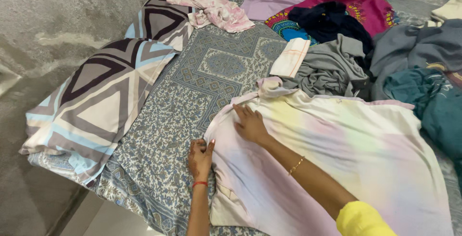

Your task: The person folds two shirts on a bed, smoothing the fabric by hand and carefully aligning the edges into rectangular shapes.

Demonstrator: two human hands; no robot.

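A pale garment (346,154) with faint pink, yellow and green tints lies spread on the patterned bedsheet (192,91). My left hand (200,158), with a red thread at the wrist, pinches the garment's left edge. My right hand (250,124), with a thin gold bangle and a yellow sleeve, lies flat, fingers apart, on the cloth near its upper left corner.
Two geometric-patterned pillows (96,103) lie at the left edge of the bed by the wall. A heap of clothes covers the far side: pink cloth (211,2), grey cloth (332,67), a magenta printed piece (361,2), teal cloth (433,101), a folded white cloth (290,57).
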